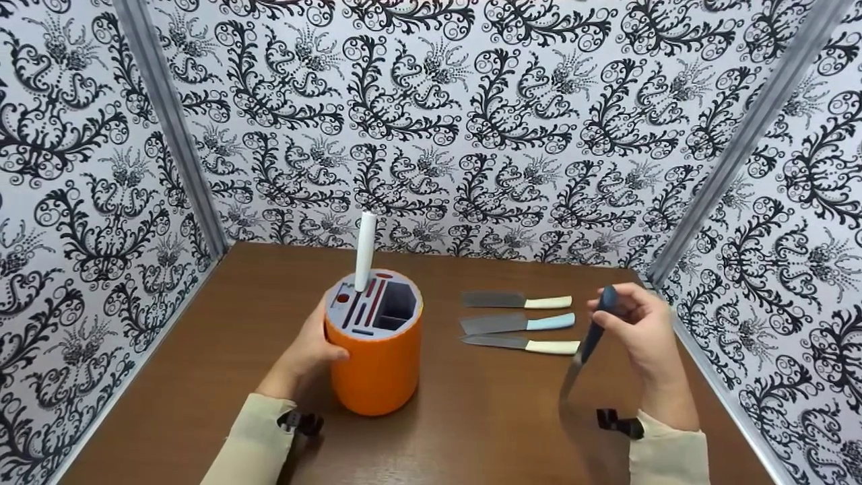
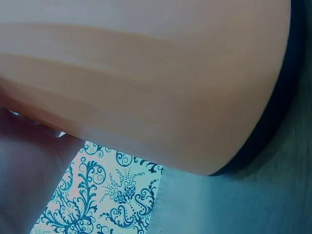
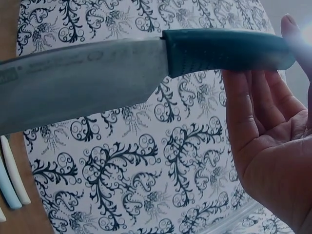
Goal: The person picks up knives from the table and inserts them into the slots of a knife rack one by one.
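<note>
An orange knife block [image 1: 375,374] stands upright on the table, with a grey slotted top. My left hand [image 1: 311,349] grips its left side, thumb at the front and the other fingers hidden behind it. One white-handled knife [image 1: 365,252] stands in a slot, its blade out of sight. In the left wrist view the block [image 2: 170,97] fills most of the picture. Over on the right, my right hand [image 1: 643,327] pinches a dark blue-handled knife [image 1: 592,340] near the handle's end, blade pointing down. The right wrist view shows its broad blade and handle [image 3: 224,51] close up.
Three knives lie in a row between block and right hand: a white-handled one [image 1: 549,303] at the back, a light blue-handled one [image 1: 551,322], and another white-handled one [image 1: 552,347] nearest. Patterned walls [image 1: 431,135] enclose the brown table [image 1: 471,431] at the back and sides.
</note>
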Demonstrator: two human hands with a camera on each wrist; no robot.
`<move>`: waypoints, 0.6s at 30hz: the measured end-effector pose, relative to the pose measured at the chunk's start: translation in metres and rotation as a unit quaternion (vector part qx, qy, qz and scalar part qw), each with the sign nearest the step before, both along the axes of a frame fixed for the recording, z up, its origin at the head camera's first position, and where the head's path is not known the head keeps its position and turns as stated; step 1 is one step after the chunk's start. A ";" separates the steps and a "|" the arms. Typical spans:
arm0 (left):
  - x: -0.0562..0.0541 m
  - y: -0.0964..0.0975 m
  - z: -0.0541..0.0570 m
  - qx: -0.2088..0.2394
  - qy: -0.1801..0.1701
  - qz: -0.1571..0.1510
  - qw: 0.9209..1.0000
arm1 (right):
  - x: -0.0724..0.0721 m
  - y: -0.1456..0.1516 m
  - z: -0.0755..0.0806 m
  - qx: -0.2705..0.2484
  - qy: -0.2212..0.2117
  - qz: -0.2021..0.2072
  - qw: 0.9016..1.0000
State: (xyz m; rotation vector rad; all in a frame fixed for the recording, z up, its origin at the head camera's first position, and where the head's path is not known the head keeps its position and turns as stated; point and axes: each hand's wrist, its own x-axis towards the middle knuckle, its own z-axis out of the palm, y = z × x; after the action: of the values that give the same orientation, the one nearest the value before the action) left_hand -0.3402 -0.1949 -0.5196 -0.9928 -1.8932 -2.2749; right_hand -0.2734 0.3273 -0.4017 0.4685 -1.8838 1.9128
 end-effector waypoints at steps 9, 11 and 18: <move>0.000 -0.001 0.004 -0.002 0.019 -0.019 1.000 | 0.008 -0.015 0.004 0.036 -0.015 -0.012 0.999; 0.000 -0.001 0.005 0.000 0.019 -0.023 1.000 | 0.010 -0.018 0.006 0.040 -0.013 -0.012 0.999; 0.000 -0.002 0.005 -0.014 0.025 -0.002 1.000 | 0.014 -0.030 0.010 0.054 -0.008 -0.016 0.998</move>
State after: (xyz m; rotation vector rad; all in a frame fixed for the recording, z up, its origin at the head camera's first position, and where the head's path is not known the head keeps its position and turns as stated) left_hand -0.3404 -0.1971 -0.5145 -1.0478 -1.9111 -2.2102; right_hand -0.2592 0.2972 -0.3916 0.4555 -2.0000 1.8059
